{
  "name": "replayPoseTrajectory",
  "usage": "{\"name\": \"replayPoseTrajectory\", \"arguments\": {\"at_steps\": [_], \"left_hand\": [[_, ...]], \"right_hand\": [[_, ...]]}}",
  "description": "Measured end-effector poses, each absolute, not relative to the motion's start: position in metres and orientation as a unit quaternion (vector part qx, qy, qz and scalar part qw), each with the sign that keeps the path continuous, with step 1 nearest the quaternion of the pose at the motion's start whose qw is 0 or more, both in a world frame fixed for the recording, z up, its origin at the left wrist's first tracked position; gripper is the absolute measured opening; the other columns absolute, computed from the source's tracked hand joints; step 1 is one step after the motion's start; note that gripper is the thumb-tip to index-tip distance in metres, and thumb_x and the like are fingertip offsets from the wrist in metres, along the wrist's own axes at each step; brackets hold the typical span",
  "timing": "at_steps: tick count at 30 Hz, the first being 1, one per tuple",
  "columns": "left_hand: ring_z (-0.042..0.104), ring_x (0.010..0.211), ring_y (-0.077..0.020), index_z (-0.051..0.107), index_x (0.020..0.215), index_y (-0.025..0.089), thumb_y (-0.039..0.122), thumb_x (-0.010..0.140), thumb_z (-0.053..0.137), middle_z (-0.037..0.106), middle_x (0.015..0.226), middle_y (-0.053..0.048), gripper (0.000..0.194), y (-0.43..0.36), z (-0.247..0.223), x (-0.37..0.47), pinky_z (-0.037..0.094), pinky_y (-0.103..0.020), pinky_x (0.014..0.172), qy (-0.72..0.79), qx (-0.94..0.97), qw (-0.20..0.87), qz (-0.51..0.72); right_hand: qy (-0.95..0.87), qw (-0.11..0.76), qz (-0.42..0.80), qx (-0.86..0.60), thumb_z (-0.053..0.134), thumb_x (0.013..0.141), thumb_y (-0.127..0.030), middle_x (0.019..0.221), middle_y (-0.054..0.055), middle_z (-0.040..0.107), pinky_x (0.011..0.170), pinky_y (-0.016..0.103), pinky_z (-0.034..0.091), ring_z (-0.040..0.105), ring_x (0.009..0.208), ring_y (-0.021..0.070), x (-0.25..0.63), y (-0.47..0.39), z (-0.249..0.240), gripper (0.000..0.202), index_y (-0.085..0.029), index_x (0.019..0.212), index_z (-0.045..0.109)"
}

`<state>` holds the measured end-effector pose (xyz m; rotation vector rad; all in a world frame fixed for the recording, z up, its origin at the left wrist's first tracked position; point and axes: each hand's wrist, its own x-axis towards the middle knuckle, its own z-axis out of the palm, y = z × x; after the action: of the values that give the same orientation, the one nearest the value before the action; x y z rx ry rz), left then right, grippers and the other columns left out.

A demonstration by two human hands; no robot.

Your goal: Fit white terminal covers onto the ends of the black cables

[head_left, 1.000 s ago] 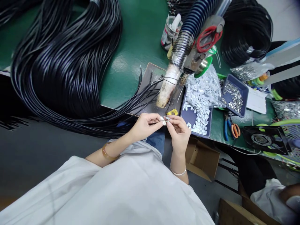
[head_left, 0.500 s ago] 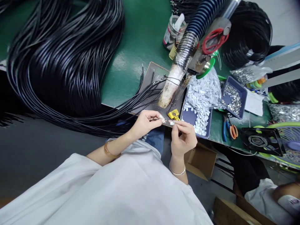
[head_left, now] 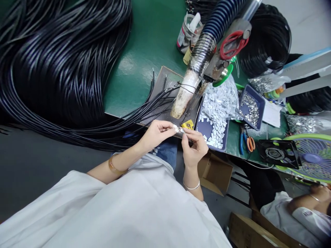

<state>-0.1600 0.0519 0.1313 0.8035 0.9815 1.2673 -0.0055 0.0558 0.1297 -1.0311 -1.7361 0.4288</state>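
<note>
My left hand (head_left: 157, 135) is closed in a pinch on the end of a black cable, most of it hidden by the fingers. White wrapping covers its fingertips. My right hand (head_left: 194, 146) pinches a small white piece (head_left: 181, 130), held right against the cable end; whether the two are joined I cannot tell. Just beyond the fingertips lies a yellow piece (head_left: 188, 124) on the dark board (head_left: 160, 81). Close to my right hand stands a blue-grey tray (head_left: 203, 128) of small white pieces (head_left: 216, 134).
A ribbed hose (head_left: 219, 20) with a stained white nozzle (head_left: 180, 100) slants down over the board. Black cables (head_left: 67, 69) heap at left. Small metal parts fill another tray (head_left: 260, 113); pliers (head_left: 250, 144) and a black fan (head_left: 279, 153) lie right. Another person (head_left: 292, 213) sits at lower right.
My right hand has moved left, bringing the white piece up to the cable end in my left hand. The whole view has shifted slightly.
</note>
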Motion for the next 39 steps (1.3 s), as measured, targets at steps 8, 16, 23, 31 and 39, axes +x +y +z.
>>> {"name": "replayPoseTrajectory", "arguments": {"at_steps": [8,16,23,31,39], "left_hand": [[0.061,0.065,-0.0119,0.072,0.065,0.013,0.020,0.066,0.073,0.070,0.067,-0.001,0.007,0.056,0.137,-0.155,0.051,-0.023,0.067,0.455,0.342,0.598,0.564],[0.060,0.063,-0.0101,0.071,0.066,0.012,0.018,0.066,0.071,0.069,0.067,0.000,0.006,0.061,0.142,-0.151,0.051,-0.020,0.065,0.484,0.322,0.566,0.584],[0.063,0.067,-0.0119,0.074,0.072,0.012,0.022,0.069,0.073,0.071,0.069,-0.001,0.010,0.060,0.143,-0.150,0.054,-0.022,0.067,0.486,0.330,0.551,0.593],[0.058,0.062,-0.0097,0.073,0.071,0.012,0.019,0.071,0.070,0.067,0.067,0.000,0.008,0.058,0.135,-0.152,0.048,-0.020,0.061,0.485,0.366,0.551,0.572],[0.045,0.053,-0.0066,0.074,0.066,0.012,0.017,0.070,0.069,0.057,0.055,0.002,0.008,0.058,0.137,-0.158,0.035,-0.019,0.052,0.487,0.421,0.518,0.563]], "right_hand": [[-0.751,0.494,0.107,-0.426,0.063,0.087,-0.019,0.098,0.003,0.076,0.077,0.037,0.061,0.074,0.090,0.0182,-0.006,0.059,0.127,0.005,-0.025,0.086,0.062],[-0.739,0.490,0.125,-0.445,0.064,0.085,-0.014,0.108,0.007,0.075,0.067,0.030,0.062,0.073,0.095,0.0174,-0.011,0.059,0.128,0.011,-0.023,0.092,0.064],[-0.734,0.489,0.124,-0.455,0.064,0.085,-0.017,0.111,0.006,0.074,0.072,0.033,0.064,0.073,0.096,0.0181,-0.014,0.059,0.136,0.007,-0.023,0.089,0.066],[-0.709,0.491,0.179,-0.474,0.063,0.086,-0.017,0.107,0.006,0.075,0.062,0.025,0.060,0.074,0.089,0.0153,-0.009,0.055,0.132,0.005,-0.021,0.088,0.064],[-0.730,0.478,0.175,-0.456,0.065,0.085,-0.016,0.107,0.006,0.076,0.059,0.025,0.058,0.074,0.088,0.0159,-0.006,0.057,0.135,0.005,-0.021,0.085,0.064]]}}
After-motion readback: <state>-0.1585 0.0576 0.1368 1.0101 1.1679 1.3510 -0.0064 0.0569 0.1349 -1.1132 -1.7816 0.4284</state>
